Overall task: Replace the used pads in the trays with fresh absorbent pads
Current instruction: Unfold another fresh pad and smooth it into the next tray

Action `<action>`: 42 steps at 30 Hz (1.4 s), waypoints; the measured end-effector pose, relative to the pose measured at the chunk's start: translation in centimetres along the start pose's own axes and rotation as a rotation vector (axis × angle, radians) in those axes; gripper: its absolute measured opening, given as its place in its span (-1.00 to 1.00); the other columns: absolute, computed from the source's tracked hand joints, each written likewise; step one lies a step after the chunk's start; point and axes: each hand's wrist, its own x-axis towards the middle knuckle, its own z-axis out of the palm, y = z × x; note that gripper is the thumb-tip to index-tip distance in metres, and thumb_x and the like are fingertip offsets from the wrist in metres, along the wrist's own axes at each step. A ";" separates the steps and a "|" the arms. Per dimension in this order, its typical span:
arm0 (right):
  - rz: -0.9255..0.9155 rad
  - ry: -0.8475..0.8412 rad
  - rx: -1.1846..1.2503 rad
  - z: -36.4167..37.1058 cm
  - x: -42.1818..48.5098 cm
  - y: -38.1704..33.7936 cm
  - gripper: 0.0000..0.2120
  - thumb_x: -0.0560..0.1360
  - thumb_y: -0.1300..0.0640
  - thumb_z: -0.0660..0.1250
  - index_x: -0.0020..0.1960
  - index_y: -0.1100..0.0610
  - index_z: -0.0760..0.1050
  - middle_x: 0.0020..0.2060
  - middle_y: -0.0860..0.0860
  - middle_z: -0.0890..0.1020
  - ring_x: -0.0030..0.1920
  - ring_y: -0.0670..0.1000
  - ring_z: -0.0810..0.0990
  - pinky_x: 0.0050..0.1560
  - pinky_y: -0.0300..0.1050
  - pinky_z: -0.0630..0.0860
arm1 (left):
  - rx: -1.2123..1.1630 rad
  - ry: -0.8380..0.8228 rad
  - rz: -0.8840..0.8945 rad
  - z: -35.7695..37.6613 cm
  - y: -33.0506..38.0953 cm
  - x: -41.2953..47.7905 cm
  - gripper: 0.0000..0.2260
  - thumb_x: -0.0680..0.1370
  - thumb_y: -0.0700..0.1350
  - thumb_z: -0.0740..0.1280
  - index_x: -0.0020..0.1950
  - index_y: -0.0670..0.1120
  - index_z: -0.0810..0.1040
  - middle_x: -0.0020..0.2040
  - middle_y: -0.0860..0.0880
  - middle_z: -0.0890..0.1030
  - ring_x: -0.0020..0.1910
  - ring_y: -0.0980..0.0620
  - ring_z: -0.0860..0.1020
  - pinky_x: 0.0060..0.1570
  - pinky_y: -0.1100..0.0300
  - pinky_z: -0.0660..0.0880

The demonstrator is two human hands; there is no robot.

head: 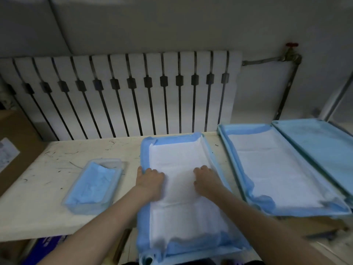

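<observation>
A light blue tray (214, 155) lies in front of me on the table, lined with a white absorbent pad (177, 155) whose blue edges fold up over the tray's walls. My left hand (150, 180) presses on the pad near its left edge, knuckles up. My right hand (207, 178) presses down on the pad nearer the right wall. To the right a second tray (229, 150) holds another white pad (275, 169) with blue borders. A third blue tray (315, 148) at the far right shows no pad.
A clear plastic packet (93, 185) of folded blue pads lies on the scratched white table (57, 165) to the left. A white radiator (122, 92) stands behind the table, with a pipe and red valve (291, 52) at the right. Cardboard boxes (17, 131) sit at the left.
</observation>
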 end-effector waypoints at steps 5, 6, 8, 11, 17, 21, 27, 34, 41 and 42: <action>0.018 -0.061 0.004 0.1 -5.2 0.1 -0.74 0.54 0.27 0.07 0.21 0.21 0.35 0.16 0.16 0.42 0.17 0.16 0.45 0.16 -0.03 0.41 | -0.031 -0.028 0.067 1.2 2.5 -5.4 -0.71 0.52 -0.06 0.24 0.23 -0.08 0.40 0.21 -0.11 0.43 0.25 -0.11 0.42 0.44 -0.20 -0.03; 0.017 -0.072 0.004 0.0 -5.9 0.1 -0.74 0.54 0.27 0.08 0.21 0.20 0.35 0.16 0.16 0.41 0.15 0.16 0.46 0.13 -0.04 0.43 | -0.037 -0.035 0.076 1.4 2.7 -6.3 -0.74 0.52 -0.09 0.22 0.20 -0.09 0.41 0.19 -0.11 0.43 0.23 -0.11 0.43 0.45 -0.21 -0.03; 0.019 -0.088 -0.014 -0.5 -7.6 0.0 -0.75 0.54 0.28 0.11 0.21 0.20 0.35 0.16 0.14 0.41 0.15 0.15 0.47 0.09 -0.06 0.44 | -0.038 -0.052 0.082 1.6 2.8 -8.1 -0.78 0.51 -0.12 0.20 0.14 -0.09 0.46 0.15 -0.10 0.45 0.20 -0.10 0.44 0.44 -0.22 -0.03; 0.007 -0.141 -0.052 -1.1 -9.6 0.4 -0.80 0.52 0.30 0.15 0.13 0.20 0.38 0.16 0.14 0.42 0.11 0.12 0.47 0.09 -0.09 0.43 | -0.045 -0.138 0.091 1.9 2.4 -9.9 -0.74 0.49 -0.06 0.28 0.16 -0.08 0.45 0.19 -0.09 0.39 0.26 -0.09 0.38 0.43 -0.24 -0.03; -0.019 -0.188 -0.108 -2.1 -12.3 2.0 -0.80 0.50 0.30 0.25 -0.03 0.11 0.24 0.01 0.10 0.36 -0.10 0.02 0.34 -0.09 -0.18 0.32 | -0.071 -0.192 0.056 1.9 2.4 -10.8 -0.66 0.49 -0.06 0.30 0.23 -0.08 0.36 0.23 -0.08 0.32 0.30 -0.08 0.34 0.43 -0.27 -0.04; -0.092 -0.152 -0.058 -1.7 -13.2 1.4 -0.84 0.53 0.19 0.21 0.09 0.19 0.42 0.07 0.11 0.43 0.03 0.14 0.49 0.01 -0.06 0.43 | -0.111 -0.135 0.015 1.8 3.4 -10.9 -0.73 0.47 -0.14 0.29 0.17 -0.06 0.43 0.18 -0.08 0.39 0.24 -0.10 0.38 0.43 -0.25 -0.02; -0.334 -0.301 -0.045 -1.2 -16.0 -0.9 -0.63 0.61 -0.07 0.11 -0.04 0.22 0.46 -0.17 0.06 0.43 -0.08 0.13 0.47 -0.06 0.00 0.41 | -0.165 -0.052 0.015 2.6 3.0 -12.2 -0.82 0.47 -0.07 0.31 0.05 -0.03 0.55 0.11 -0.05 0.47 0.24 -0.06 0.37 0.39 -0.22 0.10; -0.470 -0.210 -0.211 -1.7 -17.6 1.1 -0.67 0.49 -0.05 0.30 0.17 0.09 0.42 0.08 0.06 0.50 0.07 0.09 0.48 -0.02 -0.05 0.39 | -0.729 0.074 -0.377 4.0 2.4 -13.8 -0.68 0.51 -0.14 0.25 0.23 -0.15 0.28 0.15 -0.14 0.42 0.08 -0.12 0.48 -0.08 0.11 0.43; -0.513 -0.077 -0.169 -1.4 -17.6 2.1 -0.81 0.51 0.07 0.24 0.11 0.08 0.44 0.05 0.04 0.52 0.07 0.09 0.50 -0.06 -0.07 0.37 | -0.774 0.008 -0.425 3.6 2.9 -13.1 -0.69 0.50 -0.26 0.24 0.21 -0.18 0.27 0.10 -0.16 0.48 -0.01 -0.09 0.50 -0.11 0.15 0.43; -0.509 -0.066 -0.160 -1.6 -17.4 2.2 -0.81 0.51 0.07 0.24 0.11 0.07 0.44 0.05 0.03 0.52 0.07 0.08 0.49 -0.08 -0.09 0.34 | -0.779 0.021 -0.416 3.3 2.9 -12.8 -0.71 0.49 -0.27 0.23 0.19 -0.18 0.29 0.08 -0.15 0.48 -0.04 -0.09 0.48 -0.13 0.15 0.43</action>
